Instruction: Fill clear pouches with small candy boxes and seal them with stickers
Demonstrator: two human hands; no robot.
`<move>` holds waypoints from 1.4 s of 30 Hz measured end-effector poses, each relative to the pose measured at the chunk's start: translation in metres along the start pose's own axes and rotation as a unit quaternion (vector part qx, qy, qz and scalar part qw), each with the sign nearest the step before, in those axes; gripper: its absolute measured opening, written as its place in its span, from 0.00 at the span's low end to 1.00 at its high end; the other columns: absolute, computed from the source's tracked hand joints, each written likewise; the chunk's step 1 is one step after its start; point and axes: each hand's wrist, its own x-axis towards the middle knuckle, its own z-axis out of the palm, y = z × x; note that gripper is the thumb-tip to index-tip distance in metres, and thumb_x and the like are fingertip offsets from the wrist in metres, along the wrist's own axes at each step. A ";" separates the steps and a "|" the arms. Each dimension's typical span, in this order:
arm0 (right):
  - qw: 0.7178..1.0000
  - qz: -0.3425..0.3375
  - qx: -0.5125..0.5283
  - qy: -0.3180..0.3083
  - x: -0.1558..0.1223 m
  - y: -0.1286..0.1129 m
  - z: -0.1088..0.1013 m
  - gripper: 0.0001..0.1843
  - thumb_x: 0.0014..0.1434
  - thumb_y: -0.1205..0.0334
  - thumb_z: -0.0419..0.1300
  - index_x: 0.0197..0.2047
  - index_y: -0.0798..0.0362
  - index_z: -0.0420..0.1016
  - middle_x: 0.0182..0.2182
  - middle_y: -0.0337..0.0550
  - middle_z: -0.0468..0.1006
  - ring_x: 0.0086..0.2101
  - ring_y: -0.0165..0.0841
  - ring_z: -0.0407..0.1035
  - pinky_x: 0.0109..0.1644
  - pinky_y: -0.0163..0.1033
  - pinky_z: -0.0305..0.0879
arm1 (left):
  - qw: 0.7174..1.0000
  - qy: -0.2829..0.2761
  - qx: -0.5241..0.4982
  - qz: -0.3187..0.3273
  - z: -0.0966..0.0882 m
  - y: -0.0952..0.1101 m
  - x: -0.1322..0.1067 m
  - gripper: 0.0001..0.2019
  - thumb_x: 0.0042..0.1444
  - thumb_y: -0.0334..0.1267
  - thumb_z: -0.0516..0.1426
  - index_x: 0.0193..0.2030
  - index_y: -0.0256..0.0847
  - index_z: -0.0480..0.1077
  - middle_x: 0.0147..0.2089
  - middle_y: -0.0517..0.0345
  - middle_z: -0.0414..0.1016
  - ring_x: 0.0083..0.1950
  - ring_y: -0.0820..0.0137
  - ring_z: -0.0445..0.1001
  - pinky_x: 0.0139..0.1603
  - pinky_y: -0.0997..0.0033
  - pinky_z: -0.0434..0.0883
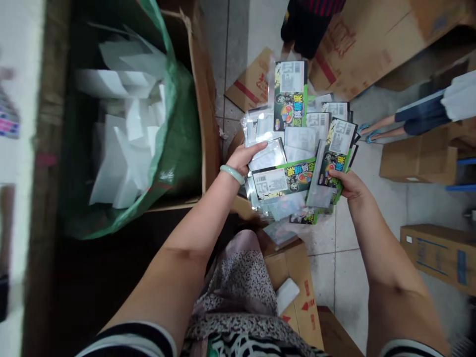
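A thick, untidy stack of clear plastic packaging bags with black and green printed headers and white barcode labels is held out in front of me. My left hand, with a pale green bangle on the wrist, grips the stack's left edge, its thumb lying on top. On the right edge, my right hand is closed on the bags, thumb over a printed header and fingers underneath. The bags lie at mixed angles and overlap; whatever is under the stack is hidden.
To the left, a green sack holding folded white sheets sits inside a cardboard box. Cardboard boxes stand on the tiled floor at right, with flattened cardboard farther off. Another person's legs show at right.
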 end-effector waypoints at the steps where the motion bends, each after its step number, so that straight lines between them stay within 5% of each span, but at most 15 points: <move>1: 1.000 -0.005 0.010 -0.001 -0.015 -0.008 0.001 0.24 0.29 0.55 0.76 0.33 0.47 0.78 0.31 0.35 0.84 0.31 0.38 0.78 0.41 0.44 0.77 | 1.000 -0.012 -0.001 0.009 0.004 0.009 -0.012 0.21 0.42 0.34 0.73 0.44 0.31 0.78 0.40 0.48 0.83 0.50 0.52 0.81 0.59 0.49 0.75; 8: 0.997 -0.064 -0.030 -0.011 -0.118 -0.040 0.026 0.21 0.33 0.53 0.74 0.33 0.46 0.78 0.31 0.41 0.85 0.31 0.45 0.80 0.41 0.52 0.78 | 0.999 -0.027 0.001 0.030 0.006 0.062 -0.128 0.18 0.43 0.33 0.72 0.41 0.31 0.78 0.38 0.44 0.83 0.50 0.48 0.80 0.58 0.45 0.75; 11: 0.995 -0.083 -0.030 -0.046 -0.149 -0.036 0.049 0.20 0.34 0.53 0.73 0.34 0.46 0.78 0.31 0.43 0.85 0.33 0.47 0.80 0.43 0.55 0.78 | 0.999 -0.018 0.017 0.039 -0.009 0.078 -0.180 0.18 0.44 0.34 0.72 0.43 0.33 0.78 0.36 0.44 0.83 0.47 0.49 0.82 0.54 0.47 0.77; 16: 0.989 -0.082 0.015 -0.119 -0.189 -0.015 0.096 0.17 0.36 0.57 0.73 0.32 0.47 0.78 0.29 0.41 0.85 0.30 0.44 0.80 0.40 0.50 0.79 | 0.994 0.077 0.051 0.057 -0.044 0.089 -0.261 0.18 0.45 0.36 0.72 0.43 0.33 0.77 0.31 0.46 0.82 0.32 0.59 0.82 0.41 0.58 0.81; 21: 0.978 -0.053 0.034 -0.201 -0.215 -0.002 0.134 0.19 0.34 0.61 0.75 0.32 0.52 0.78 0.24 0.40 0.83 0.23 0.38 0.77 0.30 0.43 0.78 | 0.984 0.146 0.050 0.091 -0.080 0.074 -0.335 0.20 0.43 0.34 0.72 0.42 0.31 0.76 0.29 0.48 0.81 0.25 0.63 0.79 0.29 0.66 0.80; 29: 0.934 -0.058 0.025 -0.351 -0.231 0.026 0.190 0.21 0.33 0.61 0.77 0.33 0.54 0.79 0.27 0.41 0.84 0.25 0.36 0.77 0.32 0.41 0.78 | 0.953 0.275 0.016 0.123 -0.129 0.035 -0.432 0.13 0.48 0.33 0.69 0.39 0.32 0.75 0.27 0.51 0.81 0.23 0.64 0.78 0.25 0.68 0.79; 35: 0.898 -0.055 0.033 -0.435 -0.238 0.042 0.229 0.24 0.30 0.60 0.78 0.34 0.54 0.80 0.29 0.41 0.85 0.27 0.36 0.78 0.34 0.40 0.78 | 0.920 0.358 0.022 0.157 -0.150 0.024 -0.476 0.12 0.48 0.34 0.69 0.37 0.34 0.73 0.24 0.54 0.79 0.20 0.65 0.77 0.22 0.68 0.77; 42: 0.878 -0.082 -0.071 -0.466 -0.255 0.018 0.259 0.24 0.32 0.58 0.77 0.36 0.52 0.81 0.34 0.44 0.86 0.32 0.41 0.80 0.41 0.45 0.79 | 0.896 0.380 -0.046 0.227 -0.163 0.006 -0.509 0.20 0.46 0.37 0.70 0.46 0.33 0.75 0.28 0.52 0.82 0.25 0.66 0.79 0.30 0.69 0.79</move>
